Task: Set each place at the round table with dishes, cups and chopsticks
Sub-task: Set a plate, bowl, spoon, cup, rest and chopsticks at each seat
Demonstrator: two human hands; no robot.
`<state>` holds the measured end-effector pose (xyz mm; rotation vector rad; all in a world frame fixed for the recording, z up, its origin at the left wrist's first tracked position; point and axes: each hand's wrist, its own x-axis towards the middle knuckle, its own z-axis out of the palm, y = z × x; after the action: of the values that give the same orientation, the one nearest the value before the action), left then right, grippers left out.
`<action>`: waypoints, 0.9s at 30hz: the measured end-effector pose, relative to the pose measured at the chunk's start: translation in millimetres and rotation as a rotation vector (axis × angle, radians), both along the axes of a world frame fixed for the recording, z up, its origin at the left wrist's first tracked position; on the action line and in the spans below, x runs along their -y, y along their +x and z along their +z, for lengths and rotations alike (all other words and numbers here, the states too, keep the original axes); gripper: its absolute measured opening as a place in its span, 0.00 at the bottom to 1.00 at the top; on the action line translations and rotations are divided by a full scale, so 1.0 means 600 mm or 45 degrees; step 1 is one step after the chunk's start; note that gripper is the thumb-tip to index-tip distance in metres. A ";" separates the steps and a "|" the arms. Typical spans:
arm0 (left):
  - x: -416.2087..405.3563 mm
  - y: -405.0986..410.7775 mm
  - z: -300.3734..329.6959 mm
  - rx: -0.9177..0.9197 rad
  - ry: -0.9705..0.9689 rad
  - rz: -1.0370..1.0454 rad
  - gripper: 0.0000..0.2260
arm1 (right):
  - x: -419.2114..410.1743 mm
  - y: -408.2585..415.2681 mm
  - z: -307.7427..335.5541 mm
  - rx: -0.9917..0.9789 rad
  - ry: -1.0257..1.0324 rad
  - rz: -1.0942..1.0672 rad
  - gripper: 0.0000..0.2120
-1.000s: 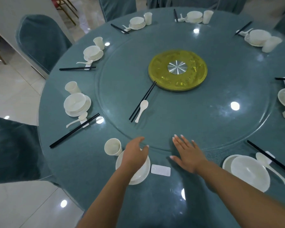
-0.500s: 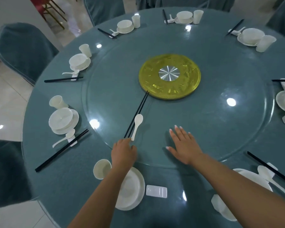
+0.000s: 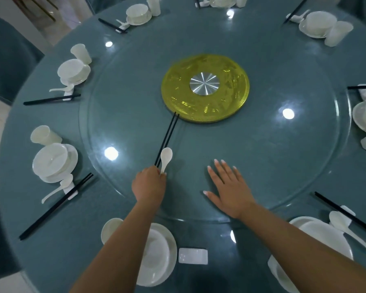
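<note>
Both bare forearms reach forward. The left hand (image 3: 149, 185) is knuckles-up, its fingers (image 3: 159, 171) curled downward at their tips. The right hand (image 3: 227, 187) lies flat, palm down, fingers straight and spread.

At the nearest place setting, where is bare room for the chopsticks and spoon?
Bare cloth lies right of the white rest, before the next plate. Left is crowded: cup and bowl. Left hand reaches the chopsticks.
</note>
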<state>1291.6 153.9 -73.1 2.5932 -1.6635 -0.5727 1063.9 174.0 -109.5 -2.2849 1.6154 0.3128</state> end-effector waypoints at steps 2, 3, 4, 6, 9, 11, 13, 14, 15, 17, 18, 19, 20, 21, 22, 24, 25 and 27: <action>0.000 -0.004 0.001 -0.045 0.010 0.038 0.10 | -0.002 -0.002 0.001 0.052 -0.006 0.021 0.44; -0.002 -0.006 0.002 -0.091 0.011 0.076 0.09 | -0.002 -0.003 0.002 0.059 -0.013 0.021 0.46; -0.008 -0.008 0.004 -0.157 0.004 0.128 0.09 | -0.002 -0.004 0.003 0.048 -0.001 0.019 0.47; -0.024 -0.014 0.006 -0.359 -0.039 0.243 0.11 | 0.000 -0.001 0.011 0.055 0.025 0.001 0.49; -0.057 -0.030 0.018 -0.683 -0.090 0.386 0.12 | -0.002 0.006 0.027 0.097 0.086 -0.077 0.38; -0.082 -0.043 0.033 -0.830 -0.119 0.456 0.12 | -0.008 0.013 0.039 0.194 0.080 -0.127 0.33; -0.111 -0.055 0.050 -0.960 -0.158 0.535 0.11 | -0.025 0.023 0.055 0.331 0.041 -0.127 0.30; -0.125 -0.061 0.057 -1.010 -0.165 0.566 0.10 | -0.037 0.028 0.063 0.401 0.035 -0.121 0.28; -0.142 -0.065 0.062 -1.041 -0.167 0.577 0.10 | -0.051 0.035 0.072 0.469 0.039 -0.118 0.26; -0.176 -0.070 0.069 -1.074 -0.164 0.570 0.10 | -0.081 0.049 0.089 0.576 0.051 -0.133 0.23; -0.188 -0.074 0.069 -1.080 -0.161 0.566 0.10 | -0.092 0.055 0.094 0.610 0.061 -0.156 0.22; -0.202 -0.074 0.070 -1.080 -0.165 0.562 0.10 | -0.106 0.061 0.100 0.636 0.071 -0.178 0.21; -0.217 -0.075 0.072 -1.083 -0.169 0.559 0.11 | -0.119 0.067 0.105 0.656 0.082 -0.191 0.20; -0.228 -0.075 0.071 -1.095 -0.176 0.559 0.11 | -0.129 0.072 0.107 0.668 0.093 -0.192 0.19; -0.241 -0.075 0.072 -1.110 -0.184 0.561 0.11 | -0.141 0.076 0.110 0.673 0.103 -0.175 0.19; -0.263 -0.074 0.072 -1.091 -0.197 0.526 0.11 | -0.161 0.081 0.108 0.670 0.114 -0.130 0.17; -0.275 -0.073 0.072 -1.077 -0.195 0.512 0.11 | -0.172 0.082 0.105 0.654 0.118 -0.109 0.16; -0.297 -0.073 0.066 -1.092 -0.174 0.533 0.11 | -0.193 0.082 0.094 0.611 0.125 -0.081 0.14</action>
<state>1247.8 332.3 -33.4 2.0156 -0.8281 -1.2330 1113.0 289.8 -53.0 -2.0276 1.3836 -0.1603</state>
